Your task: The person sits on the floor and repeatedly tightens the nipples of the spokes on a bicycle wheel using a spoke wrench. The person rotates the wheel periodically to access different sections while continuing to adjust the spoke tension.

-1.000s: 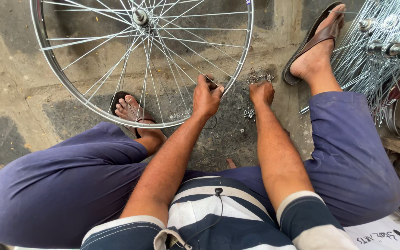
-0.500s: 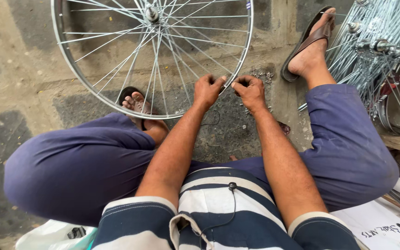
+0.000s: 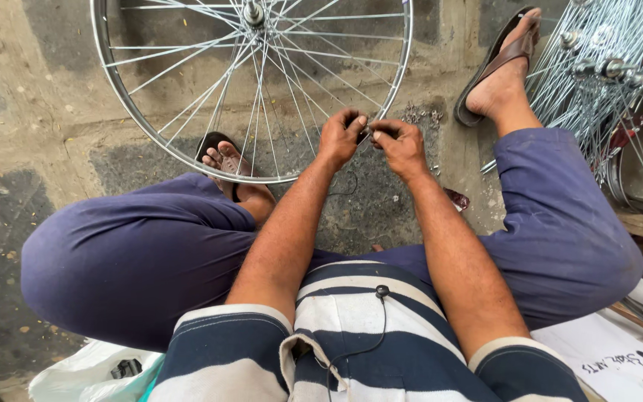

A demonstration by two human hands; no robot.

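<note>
- Where the two hands meet, near the lower right arc of the bicycle wheel (image 3: 254, 89), the left hand (image 3: 341, 136) and right hand (image 3: 400, 143) sit knuckle to knuckle, fingertips almost touching.
- Left hand: fingers clenched on a small dark tool (image 3: 365, 135) at the wheel's rim (image 3: 400, 82); what the tool is cannot be told.
- Right hand: fingers pinched together just beside the rim; whether it grasps anything cannot be told.
- Wheel: silver, spoked, lying flat on the concrete floor (image 3: 31, 112), far left of the hands.
- Small metal parts (image 3: 420, 115): scattered on the floor, just beyond the right hand.
- Bare left foot (image 3: 225, 160): under the wheel's near edge.
- Right foot in brown sandal (image 3: 501, 63): far right.
- Bundle of loose spokes (image 3: 604, 74): at the far right edge.
</note>
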